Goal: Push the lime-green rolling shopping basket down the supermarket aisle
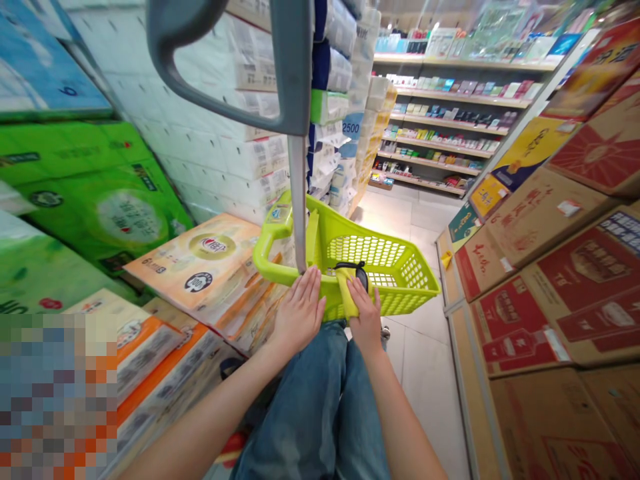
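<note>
At frame centre, the green basket (345,225) is apparently steadied by the left hand (301,305), laid flat, fingers together; the yellow cloth (343,279) is clamped over its rim by the right hand (365,317), likely against slipping.

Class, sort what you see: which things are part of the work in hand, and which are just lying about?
In use: yellow cloth, green basket, grey handle, left hand, right hand.
Just about: orange pack, green packs, red boxes, stocked shelves.
</note>
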{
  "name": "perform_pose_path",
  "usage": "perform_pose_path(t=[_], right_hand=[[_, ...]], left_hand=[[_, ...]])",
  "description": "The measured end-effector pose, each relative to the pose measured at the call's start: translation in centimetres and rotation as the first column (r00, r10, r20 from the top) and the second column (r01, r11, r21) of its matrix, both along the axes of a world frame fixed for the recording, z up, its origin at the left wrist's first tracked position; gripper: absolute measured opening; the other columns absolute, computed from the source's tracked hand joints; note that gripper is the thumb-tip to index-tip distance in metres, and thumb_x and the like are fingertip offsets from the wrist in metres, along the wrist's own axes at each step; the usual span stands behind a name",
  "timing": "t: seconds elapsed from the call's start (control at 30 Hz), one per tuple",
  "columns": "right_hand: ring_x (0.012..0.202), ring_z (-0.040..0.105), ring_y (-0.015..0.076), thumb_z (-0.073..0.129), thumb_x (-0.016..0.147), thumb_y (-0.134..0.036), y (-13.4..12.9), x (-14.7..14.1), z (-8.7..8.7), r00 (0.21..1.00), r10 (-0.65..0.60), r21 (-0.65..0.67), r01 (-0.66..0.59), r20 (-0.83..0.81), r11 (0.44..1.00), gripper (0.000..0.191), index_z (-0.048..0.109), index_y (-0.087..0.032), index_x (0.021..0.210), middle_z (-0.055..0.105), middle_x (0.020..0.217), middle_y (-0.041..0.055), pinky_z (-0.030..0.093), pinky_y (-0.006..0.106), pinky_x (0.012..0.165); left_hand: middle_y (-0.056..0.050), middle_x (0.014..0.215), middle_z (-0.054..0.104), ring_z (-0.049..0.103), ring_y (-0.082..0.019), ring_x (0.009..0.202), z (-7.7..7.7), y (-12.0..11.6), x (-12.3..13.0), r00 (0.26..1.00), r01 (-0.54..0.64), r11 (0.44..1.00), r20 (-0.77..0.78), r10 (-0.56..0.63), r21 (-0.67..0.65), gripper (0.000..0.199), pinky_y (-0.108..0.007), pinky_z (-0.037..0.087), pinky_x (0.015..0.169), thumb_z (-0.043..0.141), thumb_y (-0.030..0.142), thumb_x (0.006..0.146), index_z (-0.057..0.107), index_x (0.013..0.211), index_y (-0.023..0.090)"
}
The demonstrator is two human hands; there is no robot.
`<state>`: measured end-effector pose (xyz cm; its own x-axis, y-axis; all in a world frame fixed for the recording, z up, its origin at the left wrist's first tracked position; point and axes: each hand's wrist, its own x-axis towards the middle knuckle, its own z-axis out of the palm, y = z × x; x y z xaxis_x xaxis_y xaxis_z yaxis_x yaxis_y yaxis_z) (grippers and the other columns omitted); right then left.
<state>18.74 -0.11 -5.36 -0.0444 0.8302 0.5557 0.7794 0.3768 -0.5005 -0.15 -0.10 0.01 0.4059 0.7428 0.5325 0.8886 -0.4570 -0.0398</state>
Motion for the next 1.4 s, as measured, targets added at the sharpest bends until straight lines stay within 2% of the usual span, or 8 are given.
perform_pose_path(t=[0.13,0.27,0.53,0.87,1.0,1.1,1.23,1.4], right_hand=[[0.142,0.043,0.0201,0.038,0.068,-0.004,0.2,4.7,-2.4,0.983,-0.180,-0.030,0.180,-0.026,0.983,0.078,0.051,-0.027,0.141,0.053,0.148,0.0038,0.013,0.055,0.122],[0.140,0.045,0.0218,0.041,0.066,-0.004,0.5,3.3,-1.2,0.953,-0.299,-0.065,0.296,-0.048,0.953,0.076,0.055,-0.022,0.138,0.057,0.144,0.0069,0.013,0.054,0.123],[0.141,0.043,0.0148,0.041,0.066,-0.002,0.0,-5.2,3.8,0.990,0.114,-0.030,-0.117,-0.080,0.993,0.079,0.052,-0.024,0.141,0.053,0.148,0.0025,0.013,0.044,0.125],[0.141,0.044,0.0209,0.039,0.066,-0.005,0.2,5.7,-2.4,0.973,-0.223,-0.079,0.218,-0.060,0.973,0.078,0.053,-0.027,0.140,0.053,0.147,0.0037,0.012,0.057,0.122],[0.140,0.045,0.0241,0.041,0.068,-0.005,0.6,4.3,-2.2,0.932,-0.350,-0.061,0.346,-0.095,0.936,0.074,0.055,-0.024,0.138,0.056,0.144,0.0072,0.012,0.059,0.122],[0.140,0.045,0.0229,0.043,0.066,-0.004,0.6,-0.4,-0.2,0.954,-0.272,-0.036,0.270,-0.123,0.962,0.076,0.054,-0.023,0.139,0.056,0.144,0.0072,0.014,0.054,0.123],[0.142,0.043,0.0182,0.041,0.068,-0.003,0.0,-5.5,2.8,0.994,0.019,-0.009,-0.021,-0.107,1.000,0.076,0.051,-0.023,0.142,0.052,0.148,0.0046,0.015,0.047,0.124],[0.139,0.046,0.0165,0.039,0.070,-0.003,-0.4,-3.5,2.1,0.997,0.046,-0.009,-0.046,-0.058,0.999,0.077,0.049,-0.027,0.143,0.051,0.149,0.0022,0.006,0.048,0.124]], left_hand=[[-0.014,0.158,0.032,0.025,-0.022,0.150,0.0,0.0,0.1,1.000,-0.001,1.000,0.007,0.001,0.009,0.062,-0.040,0.024,0.123,0.034,0.029,0.101,0.017,0.156,0.005],[-0.014,0.159,0.030,0.024,-0.021,0.150,-0.1,0.0,0.0,1.000,-0.009,1.000,-0.004,0.009,0.005,0.062,-0.040,0.023,0.123,0.033,0.028,0.101,0.015,0.156,0.005],[-0.015,0.159,0.031,0.022,-0.023,0.151,0.1,0.0,-0.3,0.999,0.000,1.000,-0.048,-0.001,-0.025,0.060,-0.040,0.022,0.124,0.035,0.024,0.097,0.026,0.153,0.003],[-0.012,0.160,0.028,0.021,-0.022,0.151,-0.2,0.0,0.0,0.999,-0.027,1.000,-0.044,0.027,-0.004,0.063,-0.040,0.022,0.124,0.033,0.026,0.099,0.017,0.155,0.004],[-0.013,0.160,0.030,0.022,-0.022,0.151,-0.2,0.0,0.1,0.999,-0.033,0.999,-0.039,0.033,0.004,0.062,-0.039,0.022,0.124,0.034,0.027,0.099,0.019,0.155,0.004],[-0.013,0.159,0.031,0.022,-0.022,0.151,-0.1,0.0,0.1,0.999,-0.040,0.999,-0.037,0.040,-0.002,0.062,-0.040,0.023,0.123,0.034,0.026,0.098,0.020,0.155,0.004],[-0.015,0.159,0.031,0.022,-0.024,0.151,0.0,0.0,-0.1,0.998,-0.017,0.999,-0.057,0.016,-0.027,0.063,-0.040,0.023,0.124,0.037,0.026,0.096,0.024,0.153,0.002],[-0.012,0.160,0.029,0.021,-0.022,0.151,0.1,0.0,-0.1,0.999,-0.026,0.999,-0.039,0.025,-0.031,0.064,-0.040,0.022,0.124,0.034,0.025,0.098,0.017,0.156,0.006]])
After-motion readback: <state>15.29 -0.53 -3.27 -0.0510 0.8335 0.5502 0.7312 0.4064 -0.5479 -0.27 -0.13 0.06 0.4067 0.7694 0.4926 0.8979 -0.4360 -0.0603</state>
